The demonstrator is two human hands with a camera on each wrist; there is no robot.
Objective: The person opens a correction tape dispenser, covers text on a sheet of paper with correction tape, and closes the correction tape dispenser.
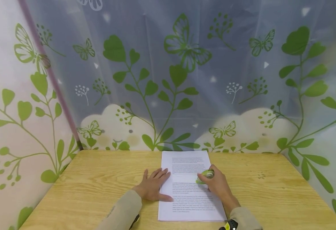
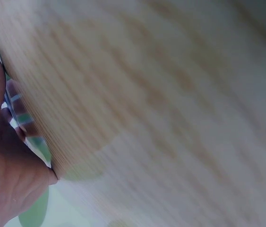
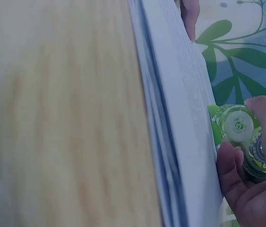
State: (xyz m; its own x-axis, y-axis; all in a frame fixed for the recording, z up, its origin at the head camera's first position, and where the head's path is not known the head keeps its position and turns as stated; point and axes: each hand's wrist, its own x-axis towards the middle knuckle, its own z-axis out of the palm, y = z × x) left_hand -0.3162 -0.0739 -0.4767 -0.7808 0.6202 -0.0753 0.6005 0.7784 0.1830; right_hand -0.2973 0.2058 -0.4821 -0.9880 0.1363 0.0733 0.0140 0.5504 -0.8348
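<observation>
Correction tape dispenser [image 1: 206, 174] stands level with a blank band [image 1: 183, 178]

Nearest, the lower paragraphs [image 1: 193, 204] of the paper stack [image 1: 165, 210] on the worktop [image 1: 104, 179] are plain print, seemingly untreated. The left hand [image 1: 153, 185] lies spread across the stack's left edge. Farther up, the right hand [image 1: 219, 183] pinches the dispenser over the page's right side. The band may be finished; laid tape cannot be made out. The upper paragraphs [image 1: 188, 161] are printed too.
</observation>
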